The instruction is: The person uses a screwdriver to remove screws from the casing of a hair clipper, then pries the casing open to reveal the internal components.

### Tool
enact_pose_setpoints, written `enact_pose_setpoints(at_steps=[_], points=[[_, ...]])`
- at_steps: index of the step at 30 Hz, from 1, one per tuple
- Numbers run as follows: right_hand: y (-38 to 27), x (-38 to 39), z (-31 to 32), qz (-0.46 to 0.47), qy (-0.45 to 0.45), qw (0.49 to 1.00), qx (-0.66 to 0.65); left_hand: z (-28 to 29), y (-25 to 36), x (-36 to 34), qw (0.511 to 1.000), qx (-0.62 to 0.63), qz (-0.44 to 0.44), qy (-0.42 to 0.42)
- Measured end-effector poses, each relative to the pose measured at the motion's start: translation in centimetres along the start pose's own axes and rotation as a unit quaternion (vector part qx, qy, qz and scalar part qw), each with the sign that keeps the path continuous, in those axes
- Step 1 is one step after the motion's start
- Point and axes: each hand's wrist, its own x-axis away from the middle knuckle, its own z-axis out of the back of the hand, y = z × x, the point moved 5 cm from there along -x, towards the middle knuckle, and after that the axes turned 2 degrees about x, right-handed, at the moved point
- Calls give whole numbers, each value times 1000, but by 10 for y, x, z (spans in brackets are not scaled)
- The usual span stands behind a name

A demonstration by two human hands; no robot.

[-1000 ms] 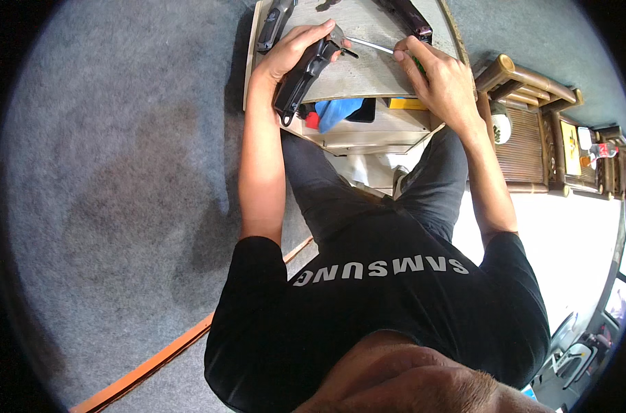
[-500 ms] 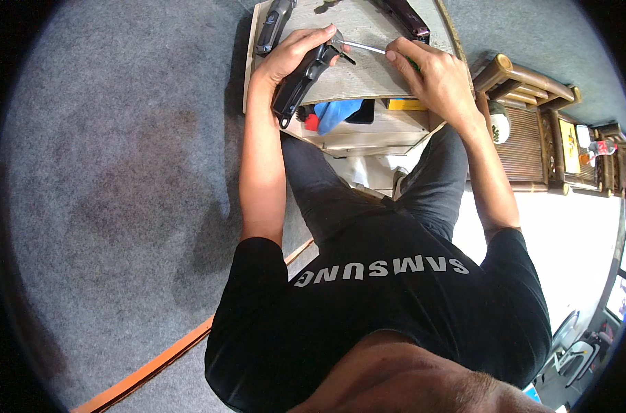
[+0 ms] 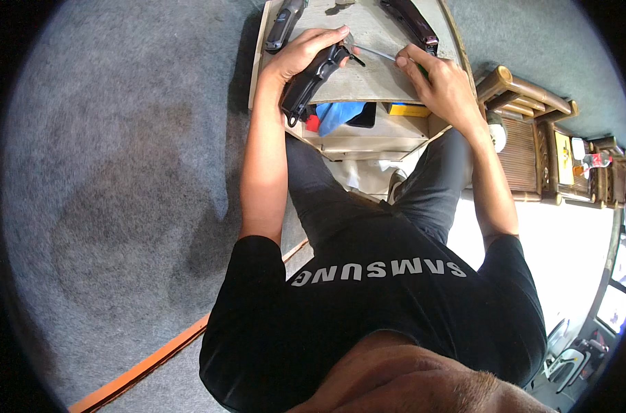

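Clipper in left hand, screwdriver apparently touching

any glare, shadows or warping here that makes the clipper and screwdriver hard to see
In the head view, the clipper is dark but readable, and the thin shaft of the screwdriver shows; in the head view, the white area at right is washed out, broad shadow darkens the grey carpet, and fisheye distortion bends things toward the rim.

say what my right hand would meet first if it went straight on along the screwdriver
Likely the head of the black hair clipper in the left hand: the screwdriver in the right hand points at it, though depth leaves contact unclear.
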Motion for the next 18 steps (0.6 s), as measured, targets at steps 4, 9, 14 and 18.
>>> enact_pose_setpoints(at_steps=[4, 9, 14, 18], points=[[1, 0, 2, 3, 1, 1000, 4, -1, 1, -1, 1000, 6, 3, 0], [3, -3, 2, 124, 47, 991, 8, -3, 2, -1, 999, -19, 4, -34], [-2, -19, 6, -142, -367, 867, -305, -2, 4, 2, 999, -17, -5, -47], [12, -36, 3, -154, -434, 865, -202, -2, 3, -1, 998, -22, 13, -48]])
